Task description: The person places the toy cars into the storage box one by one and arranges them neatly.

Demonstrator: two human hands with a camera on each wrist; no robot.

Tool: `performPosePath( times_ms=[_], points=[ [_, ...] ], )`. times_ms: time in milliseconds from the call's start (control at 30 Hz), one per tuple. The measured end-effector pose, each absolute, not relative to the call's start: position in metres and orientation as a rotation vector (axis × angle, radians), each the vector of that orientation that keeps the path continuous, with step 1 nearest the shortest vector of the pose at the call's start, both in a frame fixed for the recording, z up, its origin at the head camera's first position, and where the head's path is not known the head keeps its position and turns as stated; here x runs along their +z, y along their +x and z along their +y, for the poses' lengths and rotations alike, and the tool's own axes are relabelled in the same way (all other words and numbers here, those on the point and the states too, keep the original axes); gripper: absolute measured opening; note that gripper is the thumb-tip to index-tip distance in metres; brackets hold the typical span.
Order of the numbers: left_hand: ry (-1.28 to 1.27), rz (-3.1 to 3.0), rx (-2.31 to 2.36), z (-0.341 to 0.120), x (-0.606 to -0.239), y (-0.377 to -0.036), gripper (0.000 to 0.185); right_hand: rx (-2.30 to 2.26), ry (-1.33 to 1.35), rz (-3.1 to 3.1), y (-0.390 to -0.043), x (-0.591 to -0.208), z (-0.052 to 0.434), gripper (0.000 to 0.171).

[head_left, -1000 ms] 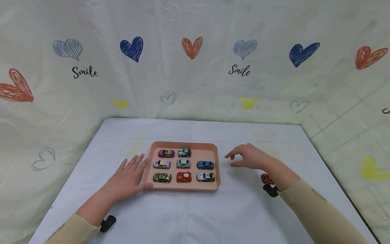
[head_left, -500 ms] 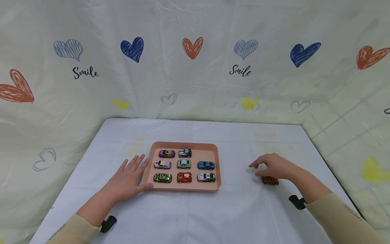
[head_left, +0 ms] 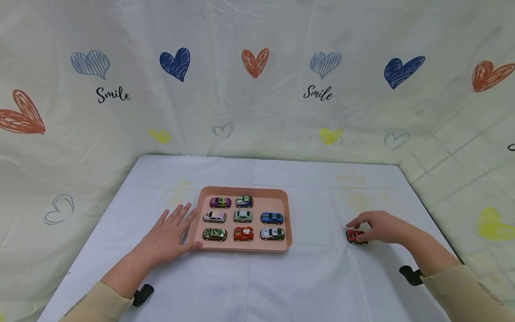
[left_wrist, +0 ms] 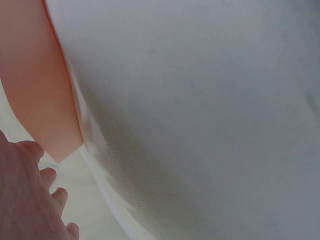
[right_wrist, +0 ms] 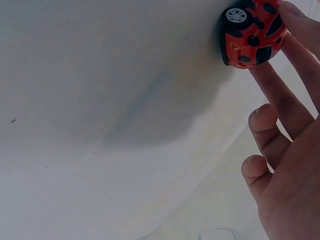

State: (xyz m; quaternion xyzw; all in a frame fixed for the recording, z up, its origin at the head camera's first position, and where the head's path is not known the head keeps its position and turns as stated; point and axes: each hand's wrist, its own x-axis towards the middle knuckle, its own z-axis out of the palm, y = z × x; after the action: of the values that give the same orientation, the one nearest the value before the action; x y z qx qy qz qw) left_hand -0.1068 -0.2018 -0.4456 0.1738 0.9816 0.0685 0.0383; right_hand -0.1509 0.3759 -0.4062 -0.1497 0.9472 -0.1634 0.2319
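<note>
On the right of the white table, a red toy car with black spots (head_left: pixel 352 236) sits on the cloth. My right hand (head_left: pixel 384 227) reaches over it, thumb on one side and fingers on the other, pinching it. The right wrist view shows the same toy car (right_wrist: pixel 252 42) between thumb and fingertips, with the last two fingers bent free of it. My left hand (head_left: pixel 166 239) rests spread at the left edge of a pink tray (head_left: pixel 270 197), its thumb at the front left corner. Several toy cars stand in rows in the tray.
In the tray's back row are a purple car (head_left: pixel 220 202) and a blue-and-green car (head_left: pixel 244 202); bare tray floor shows to their right. A blue car (head_left: pixel 272 218) stands in the middle row. Patterned cloth (head_left: pixel 257 103) hangs behind the table.
My right hand has moved right and toward me, from beside the tray to the red toy car, and its fingers now straddle the car. The left hand and tray have stayed put.
</note>
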Motion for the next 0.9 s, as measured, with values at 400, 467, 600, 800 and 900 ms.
performPosePath(
  times_ms=[400,467,600,800,900],
  points=[
    [0.561,3.026,0.25,-0.203,-0.449,-0.107,0.101,-0.425,-0.426,2.613,-0.151,-0.416,0.383,0.035],
    [0.566,3.032,0.259,-0.203,-0.451,-0.107,0.101,-0.415,-0.441,2.625,-0.151,-0.418,0.383,0.034],
    [0.578,3.041,0.284,-0.205,-0.454,-0.108,0.102,-0.391,-0.479,2.66,-0.152,-0.423,0.384,0.032],
    [0.55,3.025,0.257,-0.205,-0.456,-0.109,0.103,-0.394,-0.534,2.696,-0.153,-0.423,0.381,0.034],
    [0.534,3.01,0.218,-0.206,-0.457,-0.111,0.105,-0.395,-0.53,2.702,-0.153,-0.42,0.378,0.034]
  ],
)
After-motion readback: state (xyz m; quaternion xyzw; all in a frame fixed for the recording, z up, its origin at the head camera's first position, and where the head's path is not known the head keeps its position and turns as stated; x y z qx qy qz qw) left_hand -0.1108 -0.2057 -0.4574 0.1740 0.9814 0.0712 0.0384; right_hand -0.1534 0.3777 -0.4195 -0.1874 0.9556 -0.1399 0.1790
